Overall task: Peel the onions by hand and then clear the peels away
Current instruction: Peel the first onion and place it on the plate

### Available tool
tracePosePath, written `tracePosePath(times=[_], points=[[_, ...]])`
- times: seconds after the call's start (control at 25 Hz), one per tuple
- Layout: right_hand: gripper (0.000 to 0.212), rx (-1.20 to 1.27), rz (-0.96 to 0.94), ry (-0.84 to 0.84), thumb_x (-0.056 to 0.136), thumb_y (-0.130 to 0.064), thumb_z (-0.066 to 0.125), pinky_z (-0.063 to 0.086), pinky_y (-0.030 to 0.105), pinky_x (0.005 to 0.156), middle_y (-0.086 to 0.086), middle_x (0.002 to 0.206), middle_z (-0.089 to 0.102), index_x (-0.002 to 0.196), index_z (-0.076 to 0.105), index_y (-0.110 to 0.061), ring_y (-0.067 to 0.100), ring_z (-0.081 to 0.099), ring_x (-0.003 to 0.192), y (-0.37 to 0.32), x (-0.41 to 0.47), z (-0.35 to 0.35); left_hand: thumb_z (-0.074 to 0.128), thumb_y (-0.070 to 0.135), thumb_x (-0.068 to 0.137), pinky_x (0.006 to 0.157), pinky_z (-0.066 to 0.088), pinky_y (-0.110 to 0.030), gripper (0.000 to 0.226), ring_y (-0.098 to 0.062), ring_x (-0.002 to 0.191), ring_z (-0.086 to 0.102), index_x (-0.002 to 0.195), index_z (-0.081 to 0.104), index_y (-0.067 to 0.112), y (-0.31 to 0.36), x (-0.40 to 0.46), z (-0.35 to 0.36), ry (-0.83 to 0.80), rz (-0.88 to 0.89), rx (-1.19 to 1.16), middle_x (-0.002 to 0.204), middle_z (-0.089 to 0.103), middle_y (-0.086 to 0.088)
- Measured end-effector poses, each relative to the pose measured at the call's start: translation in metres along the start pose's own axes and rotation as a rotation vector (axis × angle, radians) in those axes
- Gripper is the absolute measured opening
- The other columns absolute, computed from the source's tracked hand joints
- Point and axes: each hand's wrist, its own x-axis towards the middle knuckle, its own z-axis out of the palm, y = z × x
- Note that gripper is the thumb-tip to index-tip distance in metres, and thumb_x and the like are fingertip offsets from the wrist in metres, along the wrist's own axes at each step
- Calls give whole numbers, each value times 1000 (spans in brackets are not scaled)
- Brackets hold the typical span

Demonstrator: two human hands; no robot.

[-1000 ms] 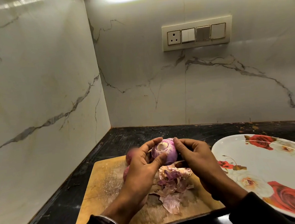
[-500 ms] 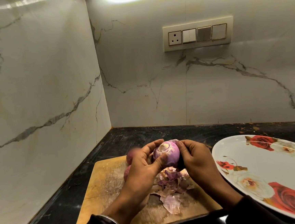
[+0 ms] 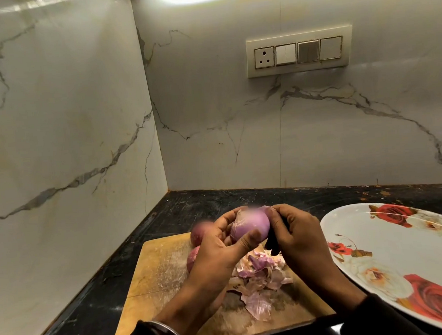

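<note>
Up above the cutting board, a peeled purple onion is held between both hands: the left hand cups it with thumb across the front, and the right hand curls around its right side. Its far end is blurred. Two unpeeled onions sit half hidden behind the left hand. Papery peels lie heaped on the board. A rose-patterned plate, cut off at right, rests on the black bench. No writing is legible.

Purple onion held above board; 2 unpeeled onions behind; peels heaped beneath.
</note>
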Motion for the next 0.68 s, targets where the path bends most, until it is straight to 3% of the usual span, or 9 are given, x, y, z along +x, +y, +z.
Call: tracePosePath(times=[0.12,0.24,0.4,0.52,0.68], points=[[17,96,73,32,100,-17,53,50,19,48,3,75,68,102,70,-12,12,65,58,3,2,-2,68,16,79,90,59,-33,54,-25,110,69,131,55,14,5,1,3,-30,-48,-201,115,74,-5],[19,214,126,0,101,-22,51,53,24,51,6,77,68,101,67,-13,18,66,61,-1,1,-1,62,16,86,89,59,-39,52,-33,112,68,136,52,7,7,2,3,-3,-99,-363,123,68,-16],[26,325,217,-56,96,-40,50,55,27,53,9,78,67,102,62,-17,20,67,61,-9,1,-1,60,18,87,89,59,-38,47,-32,110,69,133,53,10,8,2,3,9,-103,-337,121,69,-15],[16,235,157,-19,97,-29,54,54,25,51,9,78,67,98,60,-15,19,68,60,-8,1,-2,59,19,86,91,58,-35,44,-26,110,69,129,55,11,7,1,4,-6,-86,-289,113,74,-7],[8,169,105,43,97,-22,57,56,26,48,4,76,67,94,61,-15,19,69,59,-5,0,-3,59,18,86,87,59,-31,42,-25,110,69,127,57,11,8,0,5,-13,-94,-286,113,74,-9]])
